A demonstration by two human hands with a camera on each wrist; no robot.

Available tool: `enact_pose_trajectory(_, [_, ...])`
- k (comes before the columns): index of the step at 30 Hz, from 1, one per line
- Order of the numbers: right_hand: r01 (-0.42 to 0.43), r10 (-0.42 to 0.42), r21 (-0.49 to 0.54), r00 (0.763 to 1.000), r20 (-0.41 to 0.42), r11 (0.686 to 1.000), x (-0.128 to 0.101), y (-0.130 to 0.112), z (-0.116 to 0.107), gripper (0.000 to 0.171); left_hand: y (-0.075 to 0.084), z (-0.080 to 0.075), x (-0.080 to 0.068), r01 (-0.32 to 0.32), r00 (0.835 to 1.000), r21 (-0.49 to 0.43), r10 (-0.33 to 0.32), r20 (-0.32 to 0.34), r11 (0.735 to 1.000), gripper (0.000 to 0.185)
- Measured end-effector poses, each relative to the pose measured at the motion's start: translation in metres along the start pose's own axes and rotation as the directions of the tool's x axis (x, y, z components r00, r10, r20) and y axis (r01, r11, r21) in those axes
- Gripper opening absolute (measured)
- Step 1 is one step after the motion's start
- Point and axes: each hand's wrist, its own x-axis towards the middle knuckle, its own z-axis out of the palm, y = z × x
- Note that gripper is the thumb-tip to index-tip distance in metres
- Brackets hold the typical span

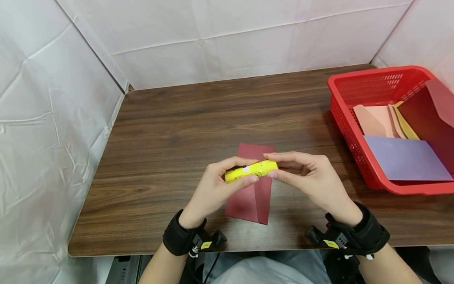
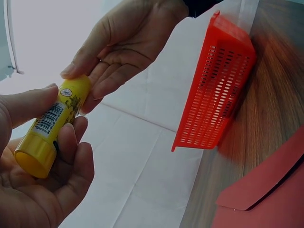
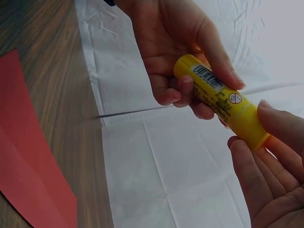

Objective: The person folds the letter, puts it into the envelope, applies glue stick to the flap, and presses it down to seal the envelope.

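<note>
A yellow glue stick is held between both hands above the table. My left hand grips its body, with the thumb along the near side and fingers curled behind, as the left wrist view shows. At the other end, my right hand pinches the glue stick's yellow cap between thumb and fingers. The cap appears seated on the body. Beneath the hands a dark red envelope lies on the table, partly hidden by them. Its flap edge shows in the left wrist view.
To the right stands a red perforated basket holding a purple envelope, pale pink ones and other coloured paper. The brown wooden table meets white sheeting at its back and left.
</note>
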Motion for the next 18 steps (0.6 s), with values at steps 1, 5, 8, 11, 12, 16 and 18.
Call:
enact_pose_trajectory(1, [-0.003,0.003,0.002,1.000,0.001,1.000,0.000,0.001,0.000,0.042,0.000,0.000,0.000,0.004,1.000,0.005,-0.004,0.000,1.000,0.030])
enact_pose_trajectory(5, [-0.016,0.016,0.007,1.000,0.014,1.000,-0.001,0.004,-0.001,0.041,-0.002,0.000,0.000,0.016,1.000,0.027,-0.016,0.003,1.000,0.030])
enact_pose_trajectory(8, [-0.039,0.039,0.009,0.999,0.029,0.999,-0.001,0.007,-0.002,0.039,-0.005,0.000,0.001,0.016,1.000,0.056,-0.016,0.009,0.998,0.030])
enact_pose_trajectory(11, [-0.061,0.061,-0.001,0.997,0.039,0.998,-0.001,0.009,-0.003,0.037,-0.008,0.000,0.002,0.014,1.000,0.081,-0.015,0.015,0.997,0.031])
enact_pose_trajectory(12, [-0.066,0.066,-0.009,0.997,0.040,0.998,-0.001,0.010,-0.003,0.036,-0.009,0.000,0.002,0.012,1.000,0.085,-0.013,0.018,0.996,0.031])
enact_pose_trajectory(16, [-0.067,0.068,-0.034,0.997,0.041,0.997,0.000,0.013,-0.003,0.035,-0.012,-0.001,0.003,-0.016,0.999,0.105,0.013,0.029,0.994,0.033])
enact_pose_trajectory(18, [-0.064,0.066,-0.047,0.997,0.039,0.997,0.000,0.014,-0.003,0.034,-0.013,-0.002,0.003,-0.038,0.999,0.124,0.033,0.036,0.992,0.034])
